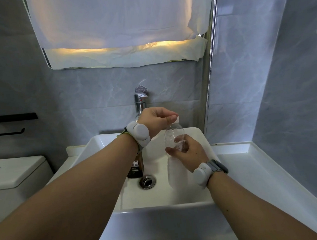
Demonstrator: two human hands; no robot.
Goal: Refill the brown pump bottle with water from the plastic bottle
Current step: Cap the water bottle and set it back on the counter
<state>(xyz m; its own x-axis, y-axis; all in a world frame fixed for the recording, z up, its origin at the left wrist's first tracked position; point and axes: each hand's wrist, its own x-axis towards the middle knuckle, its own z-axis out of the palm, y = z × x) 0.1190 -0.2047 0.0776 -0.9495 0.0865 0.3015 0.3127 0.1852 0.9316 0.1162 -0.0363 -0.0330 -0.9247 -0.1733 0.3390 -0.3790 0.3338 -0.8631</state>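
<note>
A clear plastic bottle (173, 135) stands upright above the white sink (178, 193), held in the air. My right hand (188, 153) grips its middle from the right. My left hand (157, 120) is over the bottle's top, fingers pinched on the white cap (176, 118). The brown pump bottle (135, 168) stands in the basin to the left of the drain, under my left forearm; only its lower body with a dark label shows, its top is hidden.
A chrome tap (140, 102) stands behind the sink. The drain (147, 181) sits mid-basin. A toilet cistern (13, 171) is at the left, a black paper holder (7, 123) on the wall. A white counter ledge (250, 160) runs to the right.
</note>
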